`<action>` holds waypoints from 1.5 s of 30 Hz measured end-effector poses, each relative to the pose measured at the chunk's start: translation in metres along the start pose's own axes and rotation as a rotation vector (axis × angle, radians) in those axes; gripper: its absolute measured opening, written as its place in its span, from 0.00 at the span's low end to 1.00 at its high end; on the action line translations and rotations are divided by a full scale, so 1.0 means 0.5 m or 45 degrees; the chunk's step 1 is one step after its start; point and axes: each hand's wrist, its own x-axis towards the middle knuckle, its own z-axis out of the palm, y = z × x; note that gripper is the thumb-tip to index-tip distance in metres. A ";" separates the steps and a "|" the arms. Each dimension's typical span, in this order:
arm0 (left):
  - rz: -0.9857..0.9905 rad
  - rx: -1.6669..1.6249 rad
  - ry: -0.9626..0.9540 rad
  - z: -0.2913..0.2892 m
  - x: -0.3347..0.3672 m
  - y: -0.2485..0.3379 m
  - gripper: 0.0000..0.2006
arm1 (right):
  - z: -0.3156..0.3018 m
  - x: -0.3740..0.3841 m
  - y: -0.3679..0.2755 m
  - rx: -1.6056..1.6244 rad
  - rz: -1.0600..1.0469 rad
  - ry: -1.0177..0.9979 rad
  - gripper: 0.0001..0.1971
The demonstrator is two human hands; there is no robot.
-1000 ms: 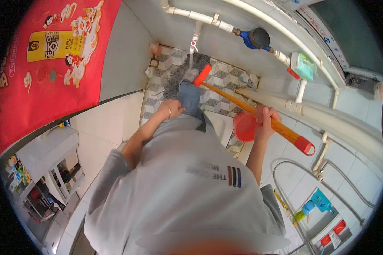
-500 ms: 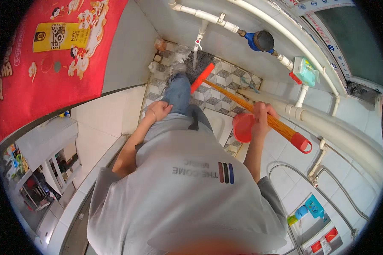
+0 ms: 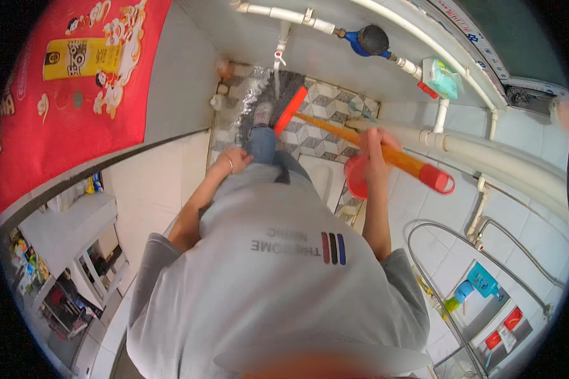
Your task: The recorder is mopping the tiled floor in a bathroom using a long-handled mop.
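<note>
From my end, I see the right hand (image 3: 376, 148) at two o'clock clamped around the handle of the mop (image 3: 348, 134), which slants from its cap (image 3: 435, 179) at three o'clock to the red bar (image 3: 291, 111) at twelve. The left hand (image 3: 232, 159), at ten, lies against the jeans (image 3: 261, 144); whether its fingers are together on the cloth, I cannot tell. Grey shag (image 3: 291, 84) spreads over the tiles (image 3: 327, 104) beyond the bar, beside the shoe (image 3: 263, 114). I'd judge the work under way: mop in hand, bar down low, shag apparently wet; release not yet made, and how much remains I cannot tell.
</note>
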 end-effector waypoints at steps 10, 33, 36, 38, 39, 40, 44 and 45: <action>0.094 0.117 0.047 -0.006 0.015 0.062 0.20 | -0.140 -0.126 0.016 0.108 -0.094 0.357 0.18; 0.250 0.158 -0.101 -0.052 0.094 0.160 0.20 | -0.272 -0.161 0.062 0.247 -0.147 0.449 0.19; 0.139 0.299 -0.280 -0.094 0.067 0.203 0.18 | -0.263 -0.158 0.060 0.240 -0.179 0.465 0.20; 0.145 0.318 -0.252 -0.079 0.085 0.181 0.18 | -0.245 -0.152 0.064 0.263 -0.182 0.486 0.20; 0.158 0.329 -0.212 -0.068 0.093 0.164 0.19 | -0.232 -0.142 0.066 0.305 -0.292 0.492 0.21; 0.158 0.329 -0.224 -0.048 0.094 0.148 0.19 | -0.223 -0.142 0.067 0.338 -0.399 0.499 0.21; 0.152 0.345 -0.235 -0.070 0.104 0.150 0.19 | -0.197 -0.158 0.069 0.409 -0.436 0.179 0.21; 0.113 0.284 -0.228 -0.079 0.092 0.162 0.19 | -0.191 -0.164 0.057 0.326 -0.343 0.211 0.20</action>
